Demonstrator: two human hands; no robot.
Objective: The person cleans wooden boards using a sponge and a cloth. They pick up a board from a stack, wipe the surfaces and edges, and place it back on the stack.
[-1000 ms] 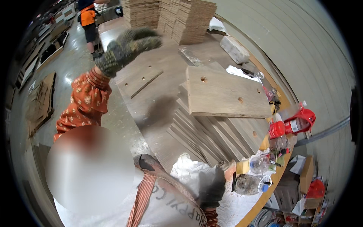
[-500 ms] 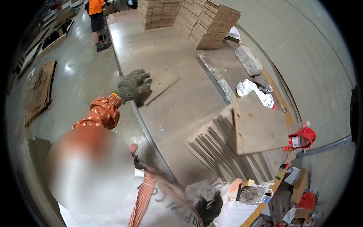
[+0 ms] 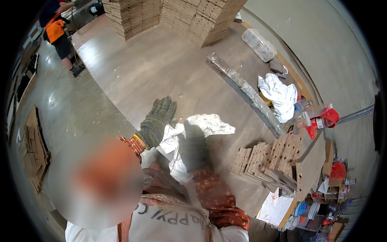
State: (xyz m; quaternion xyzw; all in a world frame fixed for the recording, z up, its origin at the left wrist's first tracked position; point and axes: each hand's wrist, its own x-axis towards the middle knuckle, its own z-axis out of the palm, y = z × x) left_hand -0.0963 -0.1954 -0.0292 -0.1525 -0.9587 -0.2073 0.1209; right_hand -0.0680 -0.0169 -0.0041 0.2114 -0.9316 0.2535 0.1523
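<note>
My left hand (image 3: 158, 121), in a dark green knitted glove, is open with its fingers stretched out over the brown surface beside two small round holes. Close to its right, my right hand (image 3: 193, 147) wears a similar glove and is blurred by motion. It grips a white cloth (image 3: 212, 124), which spreads out on both sides of the glove. Part of that cloth hangs toward my apron (image 3: 165, 213). My right fingers are mostly hidden by the blur and the cloth.
Tall stacks of drilled boards (image 3: 181, 22) stand at the far end of the table (image 3: 133, 60). More boards (image 3: 274, 161) lean together at the right. A long metal-like bar (image 3: 246, 92), a crumpled white cloth (image 3: 278, 94) and bottles lie near the right edge. Another person (image 3: 60, 36) stands far left.
My right hand has come up from near my waist to the middle with the white cloth. My left hand now lies nearer to me. The view has shifted.
</note>
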